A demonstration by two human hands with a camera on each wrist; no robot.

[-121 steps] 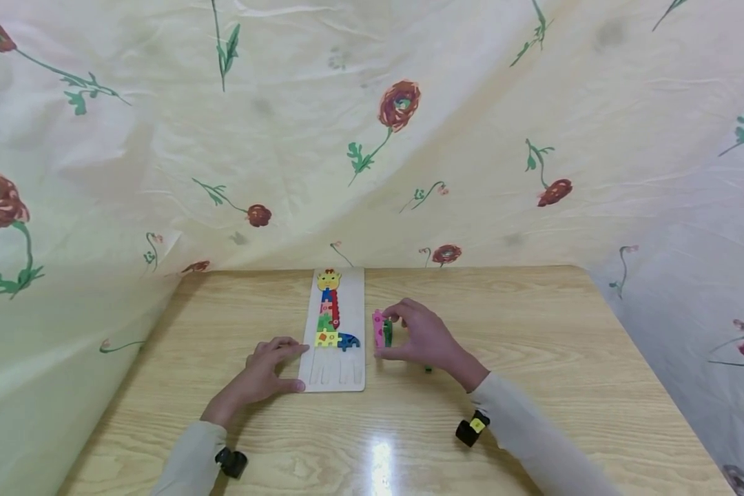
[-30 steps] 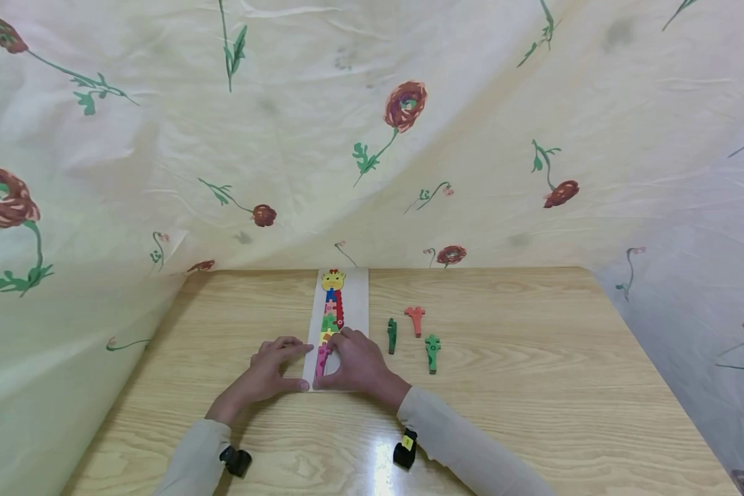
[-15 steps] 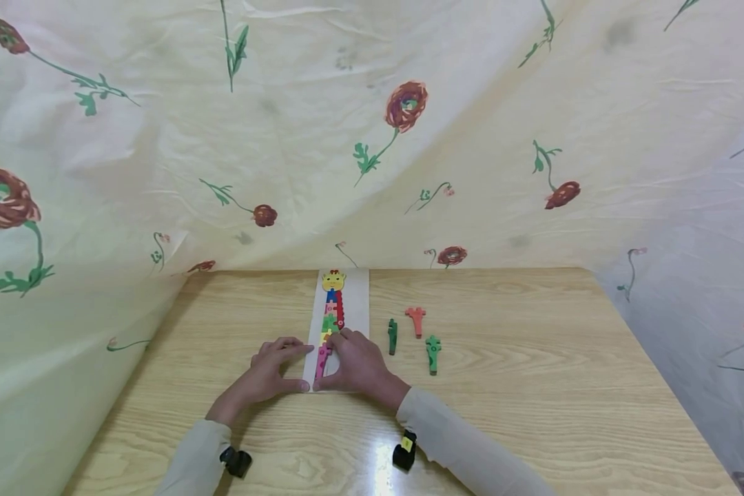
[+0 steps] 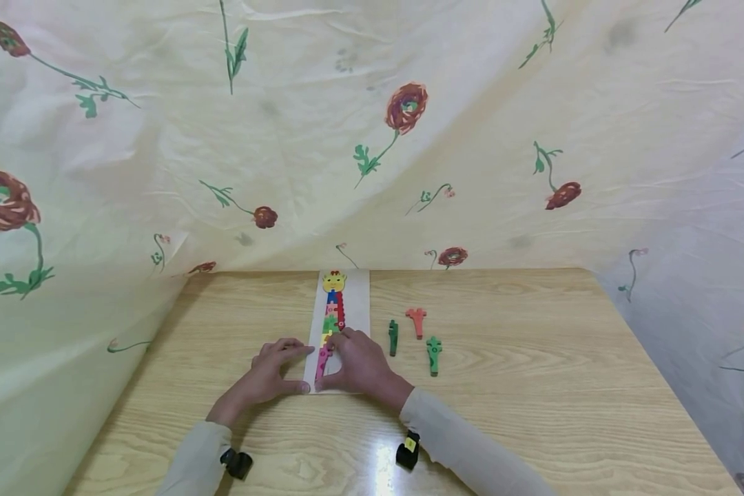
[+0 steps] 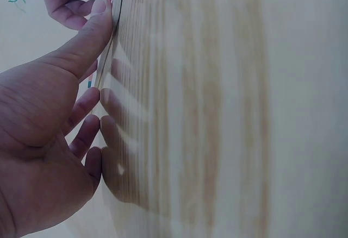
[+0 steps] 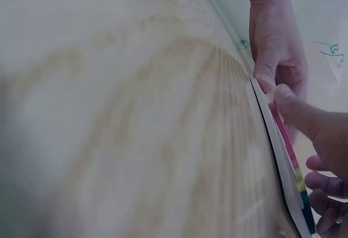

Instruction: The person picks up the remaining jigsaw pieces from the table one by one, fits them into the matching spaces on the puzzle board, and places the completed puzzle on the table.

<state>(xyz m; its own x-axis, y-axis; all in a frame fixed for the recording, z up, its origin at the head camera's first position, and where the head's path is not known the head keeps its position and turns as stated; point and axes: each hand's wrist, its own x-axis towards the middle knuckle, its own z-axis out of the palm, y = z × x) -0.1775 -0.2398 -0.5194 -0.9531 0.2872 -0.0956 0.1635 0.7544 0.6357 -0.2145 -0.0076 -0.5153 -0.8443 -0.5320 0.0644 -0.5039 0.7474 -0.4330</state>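
Note:
A white puzzle board (image 4: 358,306) with a giraffe picture lies on the table, its yellow head piece (image 4: 333,282) at the far end. Blue, red, pink, green and yellow pieces fill the neck below the head. My right hand (image 4: 364,365) pinches a long pink puzzle piece (image 4: 321,365) lengthwise over the board's near left part, thumb at its near end. That hand hides the board's near right part. My left hand (image 4: 266,372) touches the board's left edge with thumb and fingertips, fingers relaxed. In the right wrist view the pink piece lies along the board's edge (image 6: 276,154).
Right of the board lie a dark green puzzle piece (image 4: 393,337), an orange-red piece (image 4: 416,322) and a light green piece (image 4: 434,355). The wooden table (image 4: 533,399) ends at a flowered cloth (image 4: 322,138) behind and at the sides.
Since four seconds ago my right hand has carried the pink piece left from the table onto the board, uncovering the loose pieces. During the last second both hands hardly move.

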